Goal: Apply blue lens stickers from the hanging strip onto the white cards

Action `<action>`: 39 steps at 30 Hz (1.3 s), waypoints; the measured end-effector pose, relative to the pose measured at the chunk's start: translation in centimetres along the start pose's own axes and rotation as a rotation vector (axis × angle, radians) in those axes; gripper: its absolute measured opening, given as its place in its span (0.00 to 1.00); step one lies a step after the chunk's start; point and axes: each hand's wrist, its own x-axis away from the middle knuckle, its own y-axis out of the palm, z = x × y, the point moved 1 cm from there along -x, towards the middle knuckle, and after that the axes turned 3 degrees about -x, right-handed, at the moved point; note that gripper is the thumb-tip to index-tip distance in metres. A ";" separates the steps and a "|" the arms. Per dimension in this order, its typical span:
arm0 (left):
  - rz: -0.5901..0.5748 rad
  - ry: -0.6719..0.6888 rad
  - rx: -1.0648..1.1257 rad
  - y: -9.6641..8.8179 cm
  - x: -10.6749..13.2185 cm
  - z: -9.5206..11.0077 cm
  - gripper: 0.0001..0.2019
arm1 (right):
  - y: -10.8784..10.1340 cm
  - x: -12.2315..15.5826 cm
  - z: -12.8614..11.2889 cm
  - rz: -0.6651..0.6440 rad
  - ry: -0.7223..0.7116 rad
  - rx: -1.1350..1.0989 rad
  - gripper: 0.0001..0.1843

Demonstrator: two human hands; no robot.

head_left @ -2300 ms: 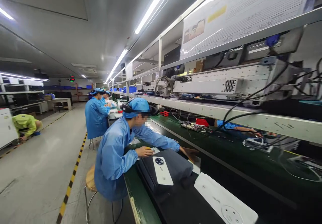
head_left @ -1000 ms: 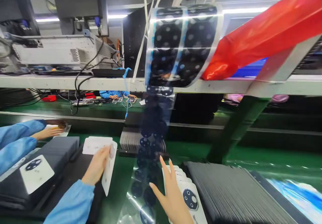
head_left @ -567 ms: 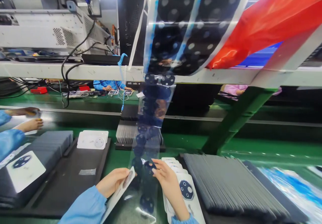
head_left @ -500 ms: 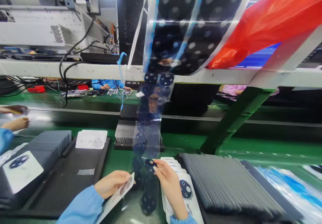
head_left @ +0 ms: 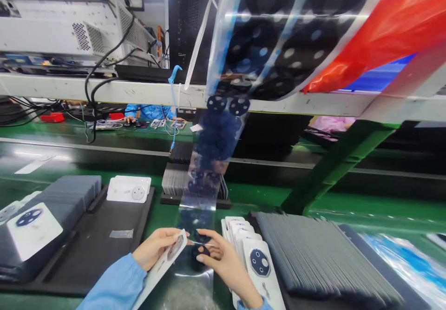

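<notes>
My left hand (head_left: 155, 249) grips a white phone back cover (head_left: 163, 268) by its edge, tilted, with the round camera area toward the right. Close beside it, my right hand (head_left: 223, 259) pinches a dark round sticker (head_left: 201, 253) low on a clear film strip (head_left: 197, 205). The strip carries rows of such dark, holed discs and hangs from a large roll (head_left: 275, 36) above. Right of my right hand lies an overlapping row of white phone back covers (head_left: 259, 261); the front one shows a dark camera disc.
A black tray (head_left: 87, 245) with white covers (head_left: 128, 189) stands left, next to a grey stack (head_left: 66, 203) bearing another cover (head_left: 34, 231). Packed grey sheets (head_left: 324, 249) fill the right. A white shelf beam (head_left: 139, 91) and green post (head_left: 341, 166) cross ahead. Other people work beyond.
My right hand has moved down and left, closer to the cover, with fingers curled on the dark sticker. The strip has shifted. A co-worker's hands at left are out of view.
</notes>
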 end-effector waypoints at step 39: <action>0.333 0.140 0.149 -0.5 -1.0 -0.9 0.21 | 2.8 0.5 -0.4 0.214 -0.616 0.934 0.18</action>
